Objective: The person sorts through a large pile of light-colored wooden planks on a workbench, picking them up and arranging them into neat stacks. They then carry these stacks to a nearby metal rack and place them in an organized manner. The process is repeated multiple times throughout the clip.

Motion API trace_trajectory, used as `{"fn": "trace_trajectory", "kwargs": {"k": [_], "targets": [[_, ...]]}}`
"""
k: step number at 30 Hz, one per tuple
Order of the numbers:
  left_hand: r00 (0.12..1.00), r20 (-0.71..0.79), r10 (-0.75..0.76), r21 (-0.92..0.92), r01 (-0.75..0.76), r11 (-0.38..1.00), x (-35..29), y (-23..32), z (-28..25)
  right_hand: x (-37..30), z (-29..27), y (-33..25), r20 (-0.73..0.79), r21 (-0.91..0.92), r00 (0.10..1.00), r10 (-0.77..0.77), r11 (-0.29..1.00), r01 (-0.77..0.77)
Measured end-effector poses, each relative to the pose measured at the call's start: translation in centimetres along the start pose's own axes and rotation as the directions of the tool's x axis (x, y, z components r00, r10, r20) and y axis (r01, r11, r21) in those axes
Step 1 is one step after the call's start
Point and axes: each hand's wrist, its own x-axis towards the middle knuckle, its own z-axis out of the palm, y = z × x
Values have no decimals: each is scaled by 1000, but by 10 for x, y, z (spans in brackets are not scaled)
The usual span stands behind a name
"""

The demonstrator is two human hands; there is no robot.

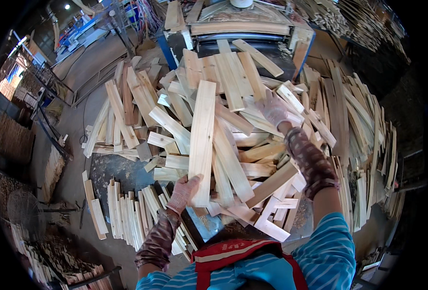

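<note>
Left hand: the left hand [185, 192], in a thin pale glove, pinches the near end of a long, flat, pale wooden board [203, 140] between thumb and fingers.
Held board: it slants away over the middle of the heap, its far end pointing toward the machine; whether its underside touches other wood I cannot tell.
Right hand: the right hand [274, 110], also gloved, reaches forward, fingers extended at the lower end of a narrow tan wooden board [251, 75]; whether they close on it I cannot tell.
Heap: a loose, criss-crossed heap of pale wooden boards [170, 126] spreads beneath both arms.
Machine: a wide machine with blue-edged sides [301, 36] stands beyond, boards lying at its dark bed.
Tipping risk: held only at one end, the long board could twist or dip, its weight lying far from the pinch.
Sliding risk: pulling a board from under others could set the crossed pieces slipping onto the right hand.
Splinter risk: rough edges could snag the thin gloves.
</note>
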Motion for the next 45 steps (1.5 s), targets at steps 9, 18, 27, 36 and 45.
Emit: {"fn": "trace_trajectory", "kwargs": {"k": [9,18,27,36,45], "targets": [[999,-7,-51,-90,51,995,-9,-5,3,4,42,4,-121,99,981,153,985,-141],[993,114,-10,-224,36,974,-27,2,4,-193,26,57,10,328,999,50,943,-51],[964,264,-5,-273,80,959,-51,15,14,-281,38,-15,168,810,986,-21,573,-126],[894,446,31,-467,203,861,-57,-5,43,-329,25,-94,506,854,857,-100,199,-481],[883,428,192,-416,4,909,-54,-20,60,-345,50,-37,355,933,933,69,-85,-349]]}}
